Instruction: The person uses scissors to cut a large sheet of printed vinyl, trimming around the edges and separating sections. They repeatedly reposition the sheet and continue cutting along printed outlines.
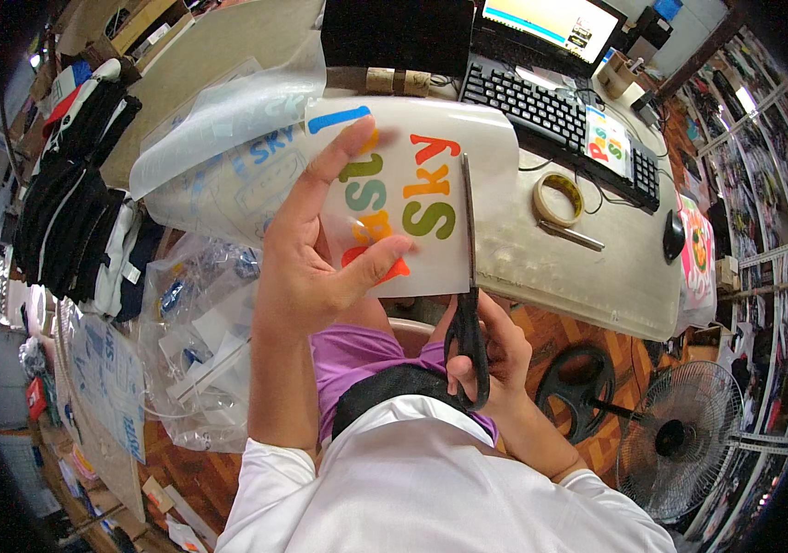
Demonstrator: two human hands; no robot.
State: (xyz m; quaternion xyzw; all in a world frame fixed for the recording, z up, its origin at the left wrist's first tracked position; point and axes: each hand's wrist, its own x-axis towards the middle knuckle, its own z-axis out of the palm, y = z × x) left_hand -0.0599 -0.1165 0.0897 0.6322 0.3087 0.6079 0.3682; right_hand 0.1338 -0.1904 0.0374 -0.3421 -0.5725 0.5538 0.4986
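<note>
My left hand (304, 269) grips a whitish translucent transfer-film sheet (446, 266) printed with colourful lettering, its thumb lying over the print. The raised index finger is slightly blurred. My right hand (508, 352) has its fingers through the black handles of a pair of scissors (470, 325). The scissor blades point away from me along the sheet's right part, and film extends beyond them at the upper right. Behind my left hand, a larger curled film (221, 159) with blue print spreads to the left.
On the desk (539, 276) are a tape roll (558, 199), a metal pen-like tool (571, 236), a keyboard (525, 104) with a printed piece (608, 142) on it, and a mouse (674, 235). Folded garments (66, 214) and a plastic bag of scraps (200, 345) stand left; a fan (677, 442) stands right.
</note>
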